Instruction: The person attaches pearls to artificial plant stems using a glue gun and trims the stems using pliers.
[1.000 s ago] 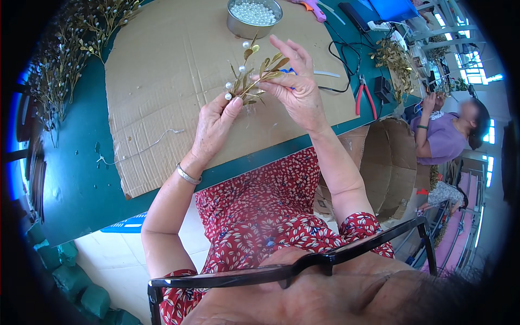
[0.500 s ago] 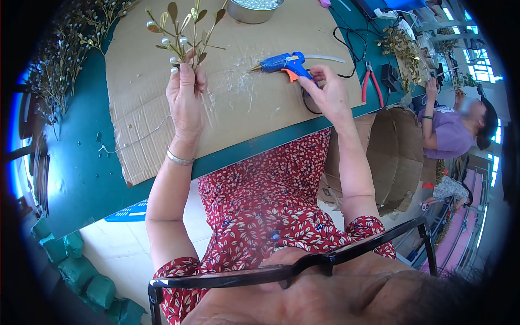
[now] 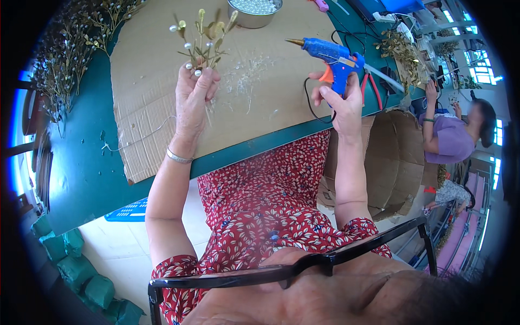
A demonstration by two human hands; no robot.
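Observation:
My left hand holds an artificial sprig upright by its stem, with gold-green leaves and small white pearl beads. My right hand grips a blue hot glue gun with an orange trigger, lifted off the table, its brass nozzle pointing left toward the sprig. A gap remains between nozzle and sprig. The gun's black cord hangs down by the table edge. Both hands are above a sheet of brown cardboard on the green table.
A metal bowl of white beads stands at the far edge of the cardboard. Finished sprigs are piled at the left. Red-handled pliers lie right of the gun. An open cardboard box stands at my right. Another person in purple works beyond it.
My right hand has picked the glue gun up off the table and aimed it left. My left hand with the sprig has stayed raised, shifting slightly.

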